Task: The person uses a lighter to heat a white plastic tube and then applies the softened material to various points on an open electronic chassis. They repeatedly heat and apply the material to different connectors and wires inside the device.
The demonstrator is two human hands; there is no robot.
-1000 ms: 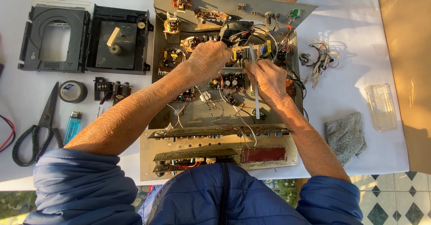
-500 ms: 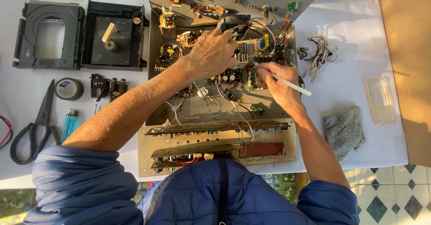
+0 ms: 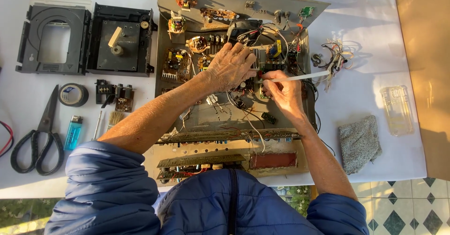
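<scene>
Between right-hand grip (image 3: 280, 86): white stick (image 3: 300, 77).

Hands: two, a left hand (image 3: 230, 67) and a right hand (image 3: 282, 88), both over the open chassis (image 3: 206, 117)
White sticks: one white stick (image 3: 304, 76), in the right hand
Disc-drive parts: two, a tray frame (image 3: 51, 40) and a drive mechanism (image 3: 123, 40)
Scissors: one pair of scissors (image 3: 40, 132)
Tape rolls: one tape roll (image 3: 73, 94)
Lighters: one blue lighter (image 3: 73, 132)
Small brushes: one small brush (image 3: 115, 118)
Grey cloths: one grey cloth (image 3: 359, 143)
Clear plastic cases: one clear plastic case (image 3: 397, 109)
Loose wire bundles: one wire bundle (image 3: 333, 61)
</scene>
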